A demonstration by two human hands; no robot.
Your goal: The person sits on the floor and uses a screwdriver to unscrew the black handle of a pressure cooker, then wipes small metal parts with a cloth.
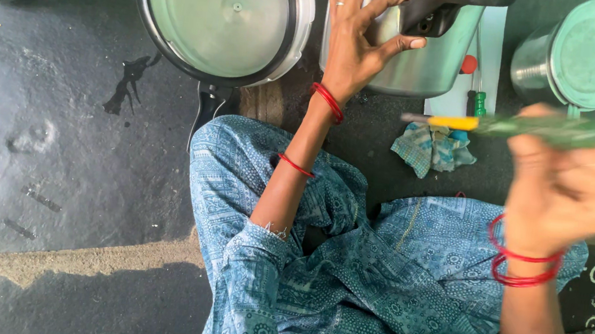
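My left hand (359, 37) reaches forward and grips the black handle (432, 8) of a steel pressure cooker pot (426, 63) that stands on the dark floor. Its fingers are spread around the handle near the pot's rim. My right hand (575, 185), blurred by motion, is raised at the right and holds a screwdriver (515, 127) with a green and yellow handle, its metal tip pointing left. Red bangles ring both wrists. My blue patterned clothing fills the lower middle.
A pressure cooker lid (225, 16) with a black handle lies left of the pot. A steel container with a lid (581, 60) stands at the top right. A crumpled cloth (432, 148) and more screwdrivers (476, 97) lie on the floor by the pot.
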